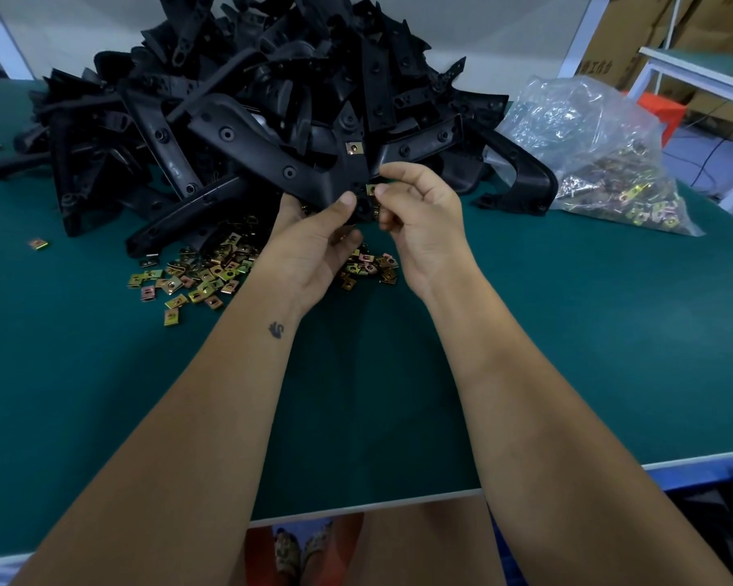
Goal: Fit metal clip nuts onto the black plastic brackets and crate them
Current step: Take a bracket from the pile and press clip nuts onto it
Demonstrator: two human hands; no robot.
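Bracket pile (246, 99) behind loose clip nuts (204, 277) on table (568, 332); bag (601, 154) right.

The left hand (314, 243) covers the lower end of the held bracket (352, 162) and some loose clip nuts (204, 272). At twelve o'clock the bracket pile (238, 90) is cut off. At two o'clock the plastic bag (601, 154) blurs its contents.

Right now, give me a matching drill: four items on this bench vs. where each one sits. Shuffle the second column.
Items:
1. clip nut
2. fitted clip nut
3. plastic bag
4. loose clip nuts

Places:
A. far right of the table
B. pinched in the right hand
C. scattered on the mat at the pile's foot
D. seated on the bracket held by the left hand

Pairs: 1-B, 2-D, 3-A, 4-C
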